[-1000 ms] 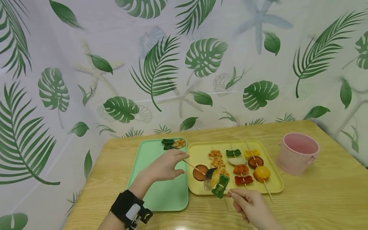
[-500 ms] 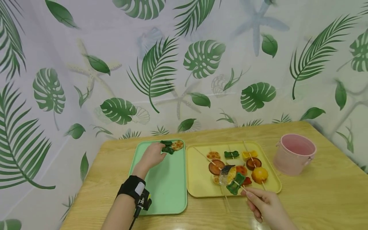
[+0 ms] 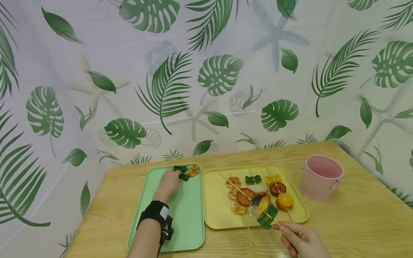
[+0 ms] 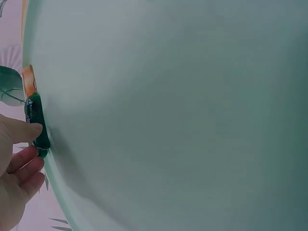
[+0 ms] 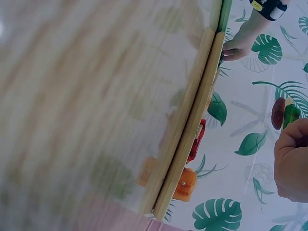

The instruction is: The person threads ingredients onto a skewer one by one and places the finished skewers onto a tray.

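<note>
My right hand [image 3: 300, 236] pinches the near end of a skewer [image 3: 255, 206] threaded with a round brown slice, a dark-and-silver piece, a yellow piece and a green pepper piece. This skewer hangs over the yellow tray [image 3: 213, 215], overlapping other skewers there. At the far end of the green tray [image 3: 187, 225], my left hand [image 3: 169, 182] reaches two dark green pepper pieces [image 3: 184, 177] beside an orange lotus root slice [image 3: 193, 171]. In the left wrist view, the thumb lies on one green pepper piece [image 4: 39, 118], the other fingers at its lower end.
On the yellow tray lie a skewer of lotus root slices [image 3: 233, 182], one with a green pepper piece [image 3: 253, 179], and one ending in a round yellow-orange piece [image 3: 284, 201]. A pink bucket [image 3: 317, 190] stands to the right. Leaf-patterned cloth [image 3: 193, 89] rises behind the table.
My left hand has let go of the skewer's far end and moved to the green pepper pieces on the green tray. My right hand has carried the skewer rightward over the yellow tray.
</note>
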`<state>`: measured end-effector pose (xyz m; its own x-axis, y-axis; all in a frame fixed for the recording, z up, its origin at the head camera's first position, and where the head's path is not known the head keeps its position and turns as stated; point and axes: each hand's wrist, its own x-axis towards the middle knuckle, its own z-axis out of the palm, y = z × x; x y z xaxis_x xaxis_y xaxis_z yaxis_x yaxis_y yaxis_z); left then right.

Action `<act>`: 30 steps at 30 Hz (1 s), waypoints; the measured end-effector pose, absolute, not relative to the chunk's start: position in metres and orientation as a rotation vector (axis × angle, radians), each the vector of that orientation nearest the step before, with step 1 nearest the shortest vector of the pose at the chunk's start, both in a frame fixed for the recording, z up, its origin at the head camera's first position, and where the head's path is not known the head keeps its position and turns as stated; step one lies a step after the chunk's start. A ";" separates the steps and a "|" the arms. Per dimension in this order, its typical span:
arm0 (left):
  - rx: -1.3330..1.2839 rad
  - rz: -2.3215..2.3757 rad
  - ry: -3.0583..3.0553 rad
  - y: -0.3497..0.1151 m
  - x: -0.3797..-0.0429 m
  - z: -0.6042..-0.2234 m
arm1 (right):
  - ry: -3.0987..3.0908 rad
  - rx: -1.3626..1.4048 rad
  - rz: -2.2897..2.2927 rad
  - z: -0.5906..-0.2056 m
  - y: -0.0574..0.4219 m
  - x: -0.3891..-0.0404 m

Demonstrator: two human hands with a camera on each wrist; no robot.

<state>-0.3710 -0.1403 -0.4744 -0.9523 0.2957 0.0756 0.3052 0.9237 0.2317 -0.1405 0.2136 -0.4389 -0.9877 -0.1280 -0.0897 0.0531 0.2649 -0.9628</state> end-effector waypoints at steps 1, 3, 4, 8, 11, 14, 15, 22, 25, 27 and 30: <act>-0.468 -0.364 -3.044 -0.142 -0.371 -0.476 | 2.374 -0.069 -1.817 -0.439 0.213 -0.141; -0.469 -0.345 -3.040 -0.146 -0.369 -0.477 | 2.371 -0.071 -1.815 -0.440 0.212 -0.141; -0.479 -0.339 -3.034 -0.147 -0.369 -0.477 | 2.369 -0.075 -1.815 -0.440 0.212 -0.141; -0.508 -0.369 -3.052 -0.151 -0.367 -0.476 | 2.361 -0.115 -1.820 -0.441 0.210 -0.142; -0.499 -0.427 -3.093 -0.155 -0.365 -0.477 | 2.349 -0.141 -1.826 -0.443 0.209 -0.143; -0.500 -0.460 -3.110 -0.159 -0.363 -0.480 | 2.334 -0.149 -1.832 -0.444 0.208 -0.144; -0.500 -0.479 -3.110 -0.160 -0.362 -0.481 | 2.332 -0.151 -1.832 -0.444 0.208 -0.144; -0.347 -0.897 -3.064 -0.163 -0.348 -0.476 | 2.315 -0.119 -1.809 -0.443 0.205 -0.145; -0.291 -1.134 -2.980 -0.156 -0.338 -0.458 | 2.326 -0.089 -1.790 -0.440 0.202 -0.144; -0.300 -1.243 -2.922 -0.150 -0.330 -0.444 | 2.340 -0.069 -1.772 -0.437 0.198 -0.142; -0.330 -1.354 -2.884 -0.140 -0.319 -0.425 | 2.382 -0.095 -1.740 -0.432 0.191 -0.141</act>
<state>-0.3190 -0.1402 -0.4252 -0.9769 0.2114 0.0316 0.1594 0.6217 0.7669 -0.1414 0.1908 -0.4318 -0.9800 -0.1628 -0.1147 0.0598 0.3089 -0.9492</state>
